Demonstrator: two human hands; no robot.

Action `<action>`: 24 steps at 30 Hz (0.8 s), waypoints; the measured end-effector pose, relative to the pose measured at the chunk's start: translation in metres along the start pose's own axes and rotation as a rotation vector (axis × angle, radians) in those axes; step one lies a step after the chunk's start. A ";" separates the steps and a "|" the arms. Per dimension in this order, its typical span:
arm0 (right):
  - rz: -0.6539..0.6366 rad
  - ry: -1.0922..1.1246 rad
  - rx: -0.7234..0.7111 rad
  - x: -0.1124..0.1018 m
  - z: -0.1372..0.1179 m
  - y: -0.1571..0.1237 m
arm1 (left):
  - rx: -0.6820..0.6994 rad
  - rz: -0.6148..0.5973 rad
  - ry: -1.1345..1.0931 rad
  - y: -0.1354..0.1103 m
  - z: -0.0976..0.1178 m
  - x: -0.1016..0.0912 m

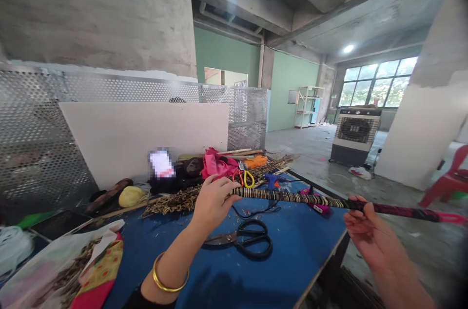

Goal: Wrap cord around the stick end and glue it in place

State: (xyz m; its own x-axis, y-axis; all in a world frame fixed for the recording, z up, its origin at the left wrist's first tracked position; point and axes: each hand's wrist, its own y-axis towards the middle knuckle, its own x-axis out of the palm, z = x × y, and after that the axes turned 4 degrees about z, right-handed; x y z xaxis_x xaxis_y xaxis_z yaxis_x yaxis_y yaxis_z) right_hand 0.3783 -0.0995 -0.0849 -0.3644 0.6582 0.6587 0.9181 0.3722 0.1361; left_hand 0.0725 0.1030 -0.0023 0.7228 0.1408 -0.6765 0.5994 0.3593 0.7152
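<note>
A long thin stick (pixel 292 196), wrapped in black and cream bands and turning dark purple and pink towards its right end, is held level above the blue table. My left hand (pixel 215 200) is closed round its left part, and a gold bangle circles that wrist. Further right, the fingers of my right hand (pixel 369 226) pinch the stick where the striped part meets the dark part. Below it, large black-handled scissors (pixel 252 240) lie on the table, their blades partly behind my left forearm. Whether the stick runs on behind my left hand is hidden.
On the blue table (pixel 146 260) lie dried plant stems (pixel 175 202), pink cloth (pixel 219 165), yellow-handled scissors (pixel 249 179), a blue glue gun (pixel 271 181) and a plastic bag of dried pieces (pixel 54 270). A white board (pixel 153 126) stands behind; an air cooler (pixel 356 136) is on the floor.
</note>
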 end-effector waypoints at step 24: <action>0.063 0.148 0.061 0.007 -0.009 -0.003 | -0.397 -0.077 -0.535 -0.001 0.005 0.006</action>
State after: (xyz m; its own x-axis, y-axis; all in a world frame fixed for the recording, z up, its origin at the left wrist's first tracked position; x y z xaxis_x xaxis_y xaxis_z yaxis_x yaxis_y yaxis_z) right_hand 0.3741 -0.1020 -0.0745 -0.2753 0.5800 0.7667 0.9257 0.3751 0.0486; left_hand 0.0783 0.0992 -0.0061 0.8152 -0.3386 -0.4700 0.5580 0.6766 0.4805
